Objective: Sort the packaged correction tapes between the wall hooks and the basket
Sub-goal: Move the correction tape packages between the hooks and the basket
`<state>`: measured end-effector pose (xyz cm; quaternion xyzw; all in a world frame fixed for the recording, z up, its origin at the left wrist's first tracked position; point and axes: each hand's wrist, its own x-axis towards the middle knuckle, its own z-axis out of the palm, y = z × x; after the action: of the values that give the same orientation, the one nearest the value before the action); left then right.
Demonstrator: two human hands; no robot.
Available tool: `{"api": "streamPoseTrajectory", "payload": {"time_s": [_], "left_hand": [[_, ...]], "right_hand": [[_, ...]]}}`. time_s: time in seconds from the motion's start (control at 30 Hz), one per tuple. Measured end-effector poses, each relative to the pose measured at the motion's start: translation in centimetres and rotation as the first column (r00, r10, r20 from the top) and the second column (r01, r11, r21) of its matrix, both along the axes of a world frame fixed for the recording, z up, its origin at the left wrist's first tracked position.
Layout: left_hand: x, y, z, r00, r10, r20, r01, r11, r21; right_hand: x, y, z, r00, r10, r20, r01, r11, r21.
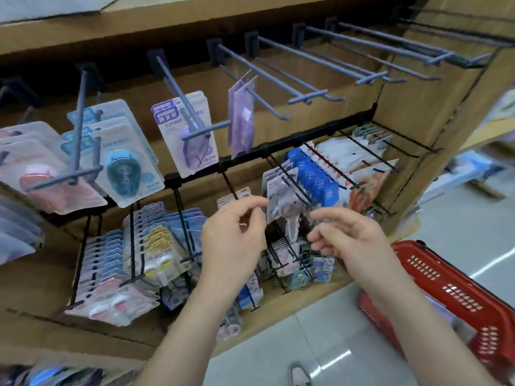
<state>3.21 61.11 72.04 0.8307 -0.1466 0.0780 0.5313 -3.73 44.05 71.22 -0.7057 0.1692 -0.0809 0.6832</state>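
Packaged correction tape, a white-and-lilac blister card point(280, 200), hangs on a black wire hook point(295, 188) between the two hands. Left hand point(234, 240): fingers loosely curled, index fingertip point(260, 202) at the card's left edge, thumb apart from it, nothing pinched. Right hand point(349, 238): fingers half curled just right of and below the card (blurred; cannot tell whether they hold anything). Red plastic basket point(446, 280) sits on the floor beside the right wrist. More cards hang on blue hooks point(195, 118) above the fingertips.

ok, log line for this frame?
stage: hands at rack | left hand: fingertips at hung pack, grip unclear | right hand: beside same pack, grip unclear | basket: lower right, by right arm
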Motion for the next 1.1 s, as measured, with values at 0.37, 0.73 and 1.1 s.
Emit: {"api": "streamPoseTrajectory", "payload": {"time_s": [0.37,0.73,1.1], "left_hand": [[-3.7,-4.2,-7.3,0.889,-0.453,-0.061,0.44,0.814,0.38],[-7.9,-19.7,-17.5,0.724,-0.563,-0.398,0.652,0.373,0.66],[-9.8,-37.8,-28.1,0.652,-0.468,-0.597,0.75,0.278,0.601]], "right_hand": [[-14.4,-8.8,-6.5,0.9,-0.288,-0.328,0.0,0.752,-0.659],[-28.3,-22.9,-14.7,0.651,-0.46,-0.603,-0.084,0.746,-0.661],[-33.2,-35.3,-26.7,0.477,-0.508,-0.718,0.241,0.861,-0.448]]}}
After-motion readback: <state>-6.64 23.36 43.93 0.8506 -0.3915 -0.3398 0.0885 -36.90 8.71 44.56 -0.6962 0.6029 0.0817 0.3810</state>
